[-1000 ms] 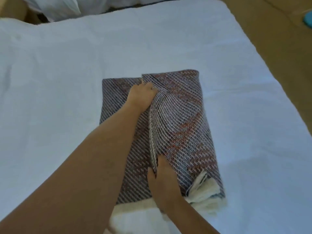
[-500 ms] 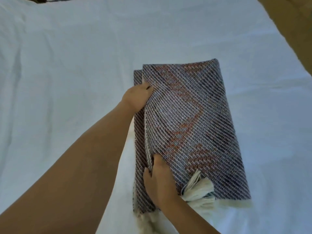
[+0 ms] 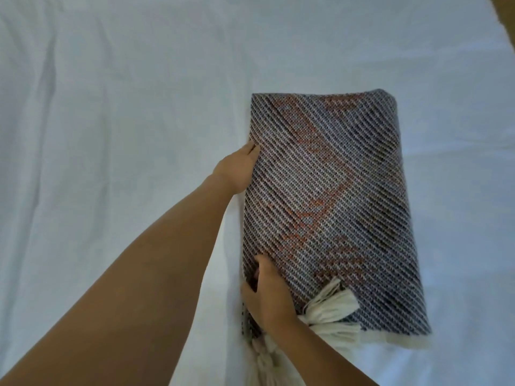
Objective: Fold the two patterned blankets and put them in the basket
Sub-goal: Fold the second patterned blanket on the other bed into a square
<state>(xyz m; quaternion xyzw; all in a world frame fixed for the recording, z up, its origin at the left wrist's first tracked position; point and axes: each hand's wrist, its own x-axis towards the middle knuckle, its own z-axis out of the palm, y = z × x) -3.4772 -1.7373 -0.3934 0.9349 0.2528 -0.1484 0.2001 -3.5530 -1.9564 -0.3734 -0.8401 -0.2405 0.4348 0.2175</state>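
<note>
A patterned blanket [image 3: 334, 190], woven in blue-grey diagonal lines with orange motifs, lies folded into a long rectangle on the white bed. Cream tassels [image 3: 331, 310] spill out at its near end. My left hand [image 3: 237, 168] grips the blanket's left edge near the far end, its fingertips tucked into the fold. My right hand [image 3: 267, 296] holds the same edge near the close end, thumb on top and fingers round the layers. The second blanket and the basket are out of view.
The white bed sheet [image 3: 111, 135] stretches wide to the left of and beyond the blanket, with soft creases. A sliver of brown floor [image 3: 505, 12] shows at the top right corner, past the bed's edge.
Both hands have drawn the top layer leftward until it covers the layer below, so the edges now line up. The view has shifted, putting the blanket further right.
</note>
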